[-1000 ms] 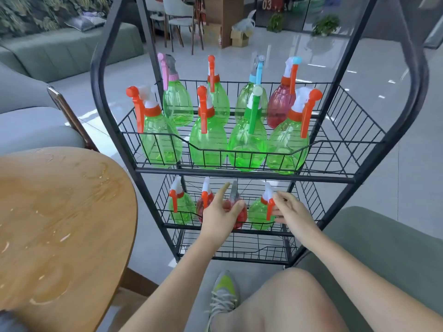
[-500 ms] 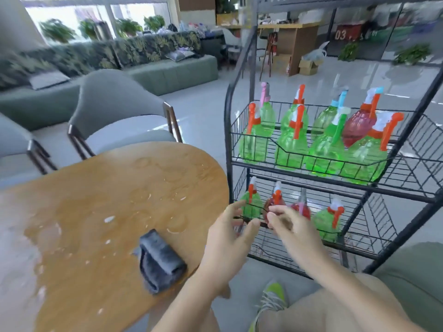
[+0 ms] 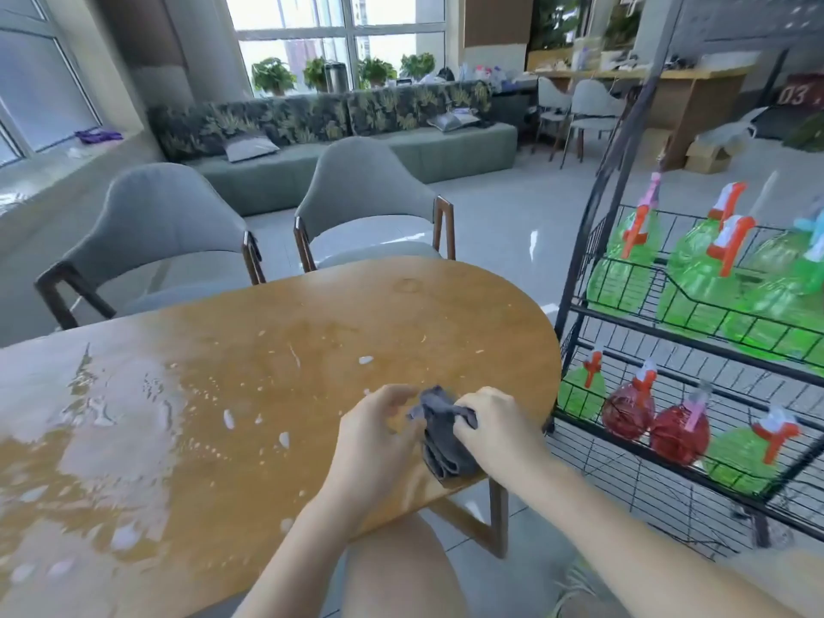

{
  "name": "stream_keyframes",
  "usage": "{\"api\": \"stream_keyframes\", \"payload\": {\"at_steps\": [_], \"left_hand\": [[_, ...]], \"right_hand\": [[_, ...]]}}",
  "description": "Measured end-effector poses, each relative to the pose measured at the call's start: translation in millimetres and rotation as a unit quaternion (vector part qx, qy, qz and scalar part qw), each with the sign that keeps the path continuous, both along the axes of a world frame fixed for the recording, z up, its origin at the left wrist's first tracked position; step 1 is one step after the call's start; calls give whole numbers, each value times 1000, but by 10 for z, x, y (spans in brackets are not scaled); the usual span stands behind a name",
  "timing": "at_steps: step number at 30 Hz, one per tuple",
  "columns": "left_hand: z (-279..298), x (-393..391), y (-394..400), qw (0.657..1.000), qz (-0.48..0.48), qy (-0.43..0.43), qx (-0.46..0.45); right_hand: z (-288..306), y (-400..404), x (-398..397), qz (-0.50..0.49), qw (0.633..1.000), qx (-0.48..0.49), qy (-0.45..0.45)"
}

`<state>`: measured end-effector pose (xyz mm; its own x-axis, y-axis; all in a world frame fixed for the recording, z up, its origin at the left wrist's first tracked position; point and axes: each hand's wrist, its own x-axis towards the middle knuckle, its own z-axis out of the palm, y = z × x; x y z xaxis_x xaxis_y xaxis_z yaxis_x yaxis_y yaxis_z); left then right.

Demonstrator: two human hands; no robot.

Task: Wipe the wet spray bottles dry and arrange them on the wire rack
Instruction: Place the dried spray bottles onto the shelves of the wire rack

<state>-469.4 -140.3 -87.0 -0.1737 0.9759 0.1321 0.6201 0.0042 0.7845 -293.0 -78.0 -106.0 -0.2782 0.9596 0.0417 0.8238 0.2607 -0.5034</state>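
**Cloth in both hands, bottles racked**

Far left: wet patches and droplets across the table (image 3: 187, 408), so likely slick underhand. No bottle on it.

Centre, at the near table edge: left hand (image 3: 374, 439) curled beside the cloth (image 3: 446, 443), fingertips at its upper fold; hard to tell whether pinching or only touching. Right hand (image 3: 490, 421) clamped over the cloth's top right corner, fingers wrapped round it. Hands close together, cloth between.

Cloth: grey, bunched, soft and limp. Probably damp and light. Best gathered whole in one fist, not lifted by a corner.

Right: rack (image 3: 579, 243), black wire, standing just beside the table. Upper basket full of green bottles (image 3: 620, 283) with orange triggers. Lower basket: green bottle, two red bottles (image 3: 677, 432), another green. Thin clear plastic, probably light if empty, slippery if wet, easily tipped. Best taken round the neck under the trigger, or round the belly.

Writing: "03" on a dark sign (image 3: 798, 95) far right, blurred. No bottle labels legible.
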Motion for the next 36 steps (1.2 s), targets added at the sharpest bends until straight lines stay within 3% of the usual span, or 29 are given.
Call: {"api": "stream_keyframes", "payload": {"at_steps": [5, 10, 12, 16, 18, 21, 26, 30, 36], "left_hand": [[261, 95, 383, 985, -147, 87, -12], [643, 643, 758, 967, -252, -6, -21], [729, 997, 832, 958, -282, -55, -20], [792, 1952, 824, 935, -342, -96, 2], [836, 2469, 775, 921, -368, -126, -2], [913, 3212, 774, 918, -368, -146, 1], [1043, 4260, 913, 934, -321, -151, 32], [1052, 4792, 1063, 945, -306, -39, 113], [1080, 5140, 1254, 907, -341, 169, 181]], "right_hand": [[358, -36, 361, -2, 986, -36, 160], [881, -189, 1116, -19, 967, -52, 249], [1041, -290, 1508, -44, 966, -49, 248], [1185, -532, 2402, -132, 980, -54, 136], [1231, -654, 2898, -188, 974, -35, 121], [1364, -789, 3605, -280, 948, 33, 149], [1492, -674, 4381, -408, 871, 162, 221], [1417, -433, 4617, -430, 847, 216, 224], [1154, -159, 4758, -408, 864, 241, 170]]}}
